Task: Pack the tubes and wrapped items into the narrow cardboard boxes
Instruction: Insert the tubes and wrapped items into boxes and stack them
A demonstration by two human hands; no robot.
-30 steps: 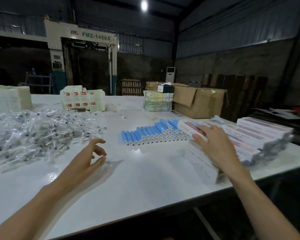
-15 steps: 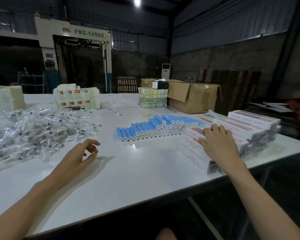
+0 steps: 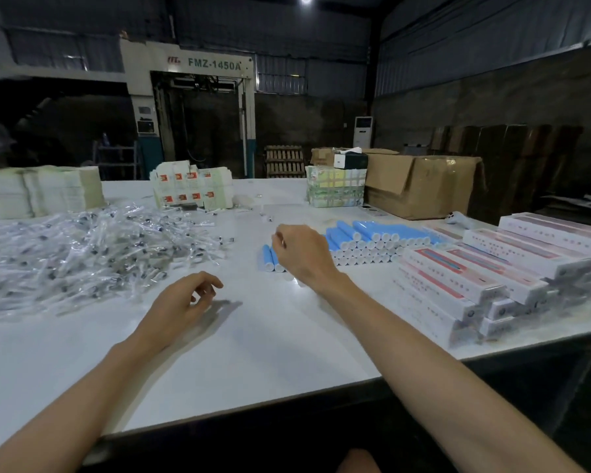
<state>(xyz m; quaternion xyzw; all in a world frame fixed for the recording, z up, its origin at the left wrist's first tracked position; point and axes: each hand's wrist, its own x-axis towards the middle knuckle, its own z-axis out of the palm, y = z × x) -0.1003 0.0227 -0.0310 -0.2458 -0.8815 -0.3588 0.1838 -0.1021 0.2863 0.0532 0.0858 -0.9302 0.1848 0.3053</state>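
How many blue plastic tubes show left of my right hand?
2, side by side on the white table: outer tube, inner tube beside the right hand. More may hide beneath it.

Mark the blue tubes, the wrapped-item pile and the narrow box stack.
blue tubes [image 3: 365,230], head view, blue body of a tube in the upper layer.
wrapped-item pile [image 3: 82,250], head view, middle of the clear wrappers.
narrow box stack [image 3: 458,268], head view, top face of a front box.
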